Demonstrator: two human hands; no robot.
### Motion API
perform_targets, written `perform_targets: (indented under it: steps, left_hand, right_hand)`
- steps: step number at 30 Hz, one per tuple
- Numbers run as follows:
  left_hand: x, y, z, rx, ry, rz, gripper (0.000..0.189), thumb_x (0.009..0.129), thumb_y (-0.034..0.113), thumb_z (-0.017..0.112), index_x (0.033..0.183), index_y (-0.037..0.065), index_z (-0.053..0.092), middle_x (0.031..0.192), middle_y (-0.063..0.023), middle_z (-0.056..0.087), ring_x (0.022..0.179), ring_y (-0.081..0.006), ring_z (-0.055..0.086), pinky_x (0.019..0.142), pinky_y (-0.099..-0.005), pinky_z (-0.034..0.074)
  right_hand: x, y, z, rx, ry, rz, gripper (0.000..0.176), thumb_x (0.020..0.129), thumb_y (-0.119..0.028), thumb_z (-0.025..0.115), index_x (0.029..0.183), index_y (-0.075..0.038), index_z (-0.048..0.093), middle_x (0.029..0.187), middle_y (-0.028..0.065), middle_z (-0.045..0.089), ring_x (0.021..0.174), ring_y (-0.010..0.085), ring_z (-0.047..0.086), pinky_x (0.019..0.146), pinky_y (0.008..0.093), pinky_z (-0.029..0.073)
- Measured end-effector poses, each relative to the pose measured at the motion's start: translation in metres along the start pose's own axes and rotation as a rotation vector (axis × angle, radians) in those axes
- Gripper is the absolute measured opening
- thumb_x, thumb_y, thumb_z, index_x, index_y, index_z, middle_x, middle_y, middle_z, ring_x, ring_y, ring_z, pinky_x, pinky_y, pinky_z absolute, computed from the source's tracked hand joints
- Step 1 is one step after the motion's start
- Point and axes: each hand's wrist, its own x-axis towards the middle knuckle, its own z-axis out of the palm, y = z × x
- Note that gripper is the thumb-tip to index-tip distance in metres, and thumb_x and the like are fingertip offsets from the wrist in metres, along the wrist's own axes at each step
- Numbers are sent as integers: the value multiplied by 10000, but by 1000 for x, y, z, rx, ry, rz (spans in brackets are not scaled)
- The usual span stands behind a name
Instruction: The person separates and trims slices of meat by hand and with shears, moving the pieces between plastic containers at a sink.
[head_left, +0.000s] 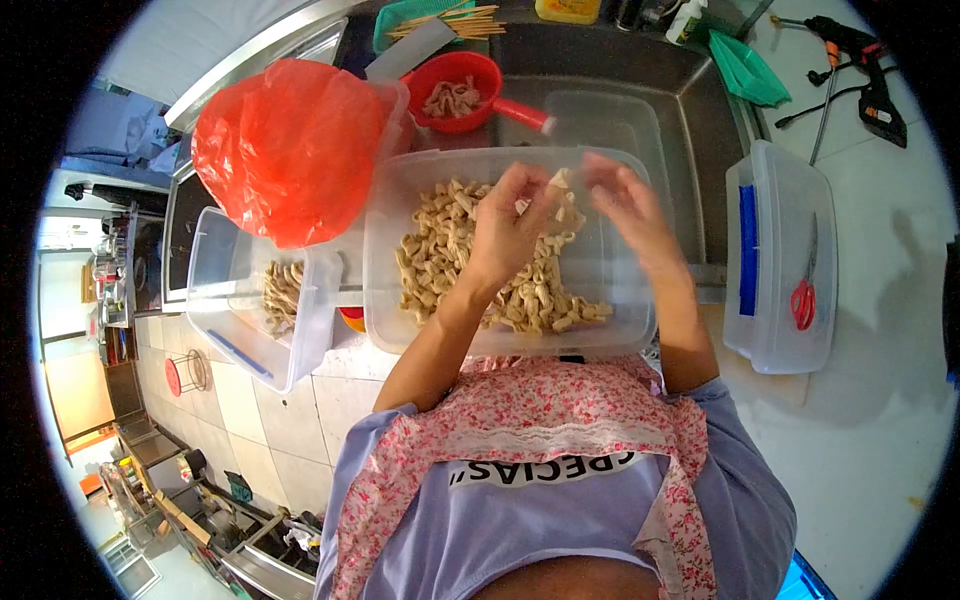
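A pale twisted piece (560, 182) is up between both hands, over the far half of the big tub (382, 300). The left hand (510, 228) has its fingers (530, 190) clenched on it. The right hand (628, 205) reaches its fingers (600, 172) to the same piece, but they are blurred and I cannot tell whether they grip it.

To my eye the piece is being worked at the fingertips. That goes best with one hand pinching firmly, the other handling only the loose end, and both kept over the tub so a dropped piece falls back in.

Counts:
- One piece in hand.
- A heap (440, 262) in the big tub, too many to count.
- Three open clear tubs: the big one, a small tub (215, 300) to its left holding a few pieces, and an empty tub (605, 120) in the sink (700, 110) beyond.
- One red scoop (478, 75) with some pieces.
- One red bag (280, 150).
- One bundle of skewers (450, 20).
- One lidded box (775, 260) on the surface (880, 330) at the right, with one pair of scissors (803, 300) inside.
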Motion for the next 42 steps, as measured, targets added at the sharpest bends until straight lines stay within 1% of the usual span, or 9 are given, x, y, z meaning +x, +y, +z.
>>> perform_targets:
  steps: [1,4,7,12,15,21,24,34,42]
  left_hand:
    - [-2,3,-1,172,-25,8,89,946,131,541,984,50,538,957,-61,629,857,-124,567,793,-282,464]
    - [3,2,1,-218,-44,2,131,960,174,516,1002,50,528,975,-64,619,881,-150,577,798,-316,480]
    - [6,13,-5,-746,73,-134,168,970,218,488,1008,59,528,992,-61,610,910,-179,584,820,-346,490]
    - [8,16,-33,-1070,235,-273,72,968,192,481,968,120,486,900,-18,594,793,-144,561,813,-365,493]
    - [8,-19,-50,-1166,111,-226,75,969,193,486,950,120,484,861,-14,572,717,-118,508,730,-323,473]
    - [4,-8,-34,-723,254,-210,124,956,219,529,927,102,499,770,-8,564,600,-86,466,554,-248,421]
    - [3,6,-21,-487,214,-318,141,946,226,550,906,92,534,717,-1,560,564,-73,469,507,-223,403]
    - [-7,11,-8,-369,-47,-418,180,918,242,597,859,72,578,713,-2,568,554,-68,479,479,-198,386]
    - [-7,8,-10,-415,-117,-417,173,930,226,576,917,53,568,764,-10,599,580,-71,495,524,-202,395]
  right_hand:
    - [-1,-2,4,38,-9,-113,417,860,-146,627,1251,-52,515,1076,52,628,869,119,589,770,267,475]
    - [-3,-2,24,-299,-146,-320,442,853,-108,627,1271,-54,490,1029,52,632,874,123,591,782,272,472]
    - [-1,-8,25,44,-303,127,452,837,-100,651,1257,-43,496,972,49,632,873,132,596,789,274,472]
    - [-3,-5,5,112,-291,303,285,913,-153,547,1156,-9,583,853,37,613,726,99,577,613,245,485]
    - [-3,-3,-2,98,-188,224,271,906,-139,560,1142,-9,590,824,31,614,725,88,568,584,220,478]
    - [0,-42,-11,-286,-2,179,255,881,-73,596,1135,-49,605,821,29,634,626,67,543,574,228,475]
    - [5,-43,-6,-363,-240,-143,344,864,-80,620,1204,-72,571,789,20,640,628,77,563,605,235,484]
    - [21,-51,10,17,-286,167,435,829,-79,677,1245,-45,553,777,14,632,668,59,586,571,200,475]
    - [24,-40,14,10,-221,13,349,854,-114,660,1188,-33,598,847,16,639,681,51,574,579,193,470]
